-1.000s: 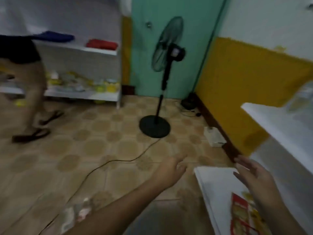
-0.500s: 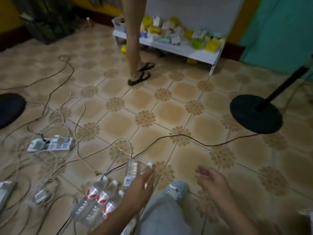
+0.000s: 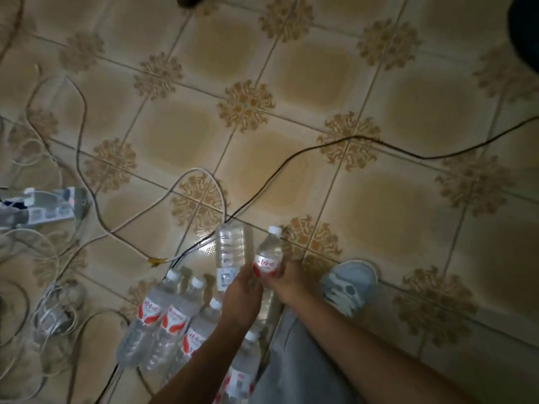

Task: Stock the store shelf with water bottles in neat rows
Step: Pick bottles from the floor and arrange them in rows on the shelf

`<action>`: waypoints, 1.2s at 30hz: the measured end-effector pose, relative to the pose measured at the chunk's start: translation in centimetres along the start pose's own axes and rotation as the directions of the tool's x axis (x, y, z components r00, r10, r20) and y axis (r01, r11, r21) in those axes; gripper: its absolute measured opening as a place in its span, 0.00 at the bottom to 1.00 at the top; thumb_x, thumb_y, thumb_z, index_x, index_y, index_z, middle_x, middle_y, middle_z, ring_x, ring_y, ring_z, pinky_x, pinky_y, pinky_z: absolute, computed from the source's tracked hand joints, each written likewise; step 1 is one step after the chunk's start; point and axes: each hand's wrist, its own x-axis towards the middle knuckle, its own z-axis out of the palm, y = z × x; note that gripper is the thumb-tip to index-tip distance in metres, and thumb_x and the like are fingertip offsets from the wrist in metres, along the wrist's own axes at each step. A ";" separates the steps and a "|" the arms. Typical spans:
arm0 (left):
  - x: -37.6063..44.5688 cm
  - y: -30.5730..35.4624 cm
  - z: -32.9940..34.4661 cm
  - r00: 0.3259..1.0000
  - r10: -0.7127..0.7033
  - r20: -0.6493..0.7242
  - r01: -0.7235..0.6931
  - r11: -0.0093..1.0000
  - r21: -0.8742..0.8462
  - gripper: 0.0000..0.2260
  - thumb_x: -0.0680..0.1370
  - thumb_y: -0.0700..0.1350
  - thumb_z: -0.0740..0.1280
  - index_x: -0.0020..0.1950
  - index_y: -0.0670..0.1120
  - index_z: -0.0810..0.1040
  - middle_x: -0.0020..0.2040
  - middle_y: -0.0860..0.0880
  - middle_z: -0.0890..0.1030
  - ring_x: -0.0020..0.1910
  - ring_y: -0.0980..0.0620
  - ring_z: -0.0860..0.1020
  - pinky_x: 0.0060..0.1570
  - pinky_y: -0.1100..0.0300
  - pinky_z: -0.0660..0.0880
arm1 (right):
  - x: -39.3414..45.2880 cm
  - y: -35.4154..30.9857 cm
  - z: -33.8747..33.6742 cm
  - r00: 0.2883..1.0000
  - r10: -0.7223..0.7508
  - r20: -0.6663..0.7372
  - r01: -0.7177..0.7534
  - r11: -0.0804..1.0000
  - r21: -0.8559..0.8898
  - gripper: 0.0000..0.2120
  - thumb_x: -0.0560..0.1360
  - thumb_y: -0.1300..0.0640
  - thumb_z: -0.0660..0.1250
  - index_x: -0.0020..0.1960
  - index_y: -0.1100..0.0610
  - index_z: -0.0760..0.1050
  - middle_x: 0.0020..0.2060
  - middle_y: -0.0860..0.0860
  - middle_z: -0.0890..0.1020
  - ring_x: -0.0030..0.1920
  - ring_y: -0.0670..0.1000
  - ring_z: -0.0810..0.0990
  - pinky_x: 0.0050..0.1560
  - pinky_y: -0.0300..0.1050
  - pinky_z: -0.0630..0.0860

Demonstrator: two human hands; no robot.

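Since half a second ago, both hands have closed in, so 2 bottles are now held above the floor pack (image 3: 172, 316): the left hand (image 3: 242, 295) grasps the inverted bottle (image 3: 232, 252), the right hand (image 3: 287, 287) the capped bottle (image 3: 268, 259), and both are best gripped mid-body and kept apart before being carried to the unseen shelf.

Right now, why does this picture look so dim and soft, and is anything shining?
Head view: dim light, darkest at the corners; the bottom clear plastic bottles and forearms smear with motion blur; a small glare patch sits on the glossy beige patterned tile; wide-angle lens bends the tile lines.
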 end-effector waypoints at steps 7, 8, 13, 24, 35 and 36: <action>3.1 -1.6 1.1 0.992 -0.099 0.079 0.104 0.993 -0.059 0.12 0.79 0.39 0.59 0.60 0.49 0.76 0.49 0.50 0.82 0.50 0.50 0.79 0.52 0.54 0.75 | 1.3 -0.2 1.6 0.997 0.073 -0.018 -0.074 0.996 -0.053 0.20 0.70 0.47 0.75 0.59 0.54 0.80 0.50 0.52 0.84 0.50 0.52 0.82 0.43 0.39 0.72; 3.3 -1.7 1.0 0.990 -0.111 0.086 0.117 0.991 -0.070 0.13 0.79 0.39 0.59 0.60 0.49 0.77 0.49 0.50 0.82 0.50 0.51 0.79 0.53 0.54 0.76 | 1.5 0.1 1.6 0.996 0.086 -0.017 -0.087 0.995 -0.051 0.20 0.70 0.48 0.76 0.59 0.54 0.80 0.51 0.52 0.84 0.49 0.51 0.82 0.42 0.38 0.71; 2.3 -1.3 0.2 0.985 -0.116 0.124 0.137 0.974 -0.179 0.15 0.80 0.39 0.58 0.62 0.51 0.77 0.53 0.50 0.83 0.53 0.53 0.80 0.57 0.51 0.77 | 1.1 0.0 1.3 0.994 0.107 -0.029 -0.108 0.994 -0.023 0.20 0.68 0.51 0.78 0.58 0.53 0.80 0.51 0.51 0.84 0.49 0.51 0.82 0.46 0.42 0.78; -4.6 11.6 -4.4 0.972 0.224 0.074 -0.200 0.948 -0.249 0.32 0.69 0.30 0.56 0.70 0.52 0.70 0.57 0.54 0.79 0.47 0.66 0.77 0.43 0.76 0.72 | -9.1 -8.2 -8.4 0.948 -0.119 -0.294 0.159 0.980 0.116 0.16 0.68 0.49 0.77 0.51 0.51 0.77 0.47 0.47 0.83 0.48 0.49 0.82 0.46 0.42 0.77; -26.2 29.9 -5.3 0.704 0.708 0.059 -0.622 0.654 -0.431 0.37 0.68 0.26 0.56 0.72 0.56 0.68 0.66 0.60 0.73 0.64 0.66 0.70 0.54 0.80 0.65 | -37.3 -14.4 -25.8 0.619 -0.408 -0.671 0.516 0.856 -0.045 0.14 0.68 0.46 0.77 0.51 0.46 0.78 0.43 0.43 0.84 0.43 0.41 0.82 0.45 0.42 0.79; -28.9 31.3 -5.0 0.653 0.754 0.074 -0.653 0.610 -0.449 0.38 0.68 0.26 0.55 0.72 0.57 0.68 0.66 0.61 0.73 0.65 0.67 0.69 0.55 0.80 0.65 | -40.4 -14.2 -27.2 0.577 -0.412 -0.705 0.529 0.846 -0.061 0.13 0.69 0.47 0.77 0.51 0.46 0.78 0.43 0.43 0.84 0.42 0.40 0.82 0.44 0.41 0.79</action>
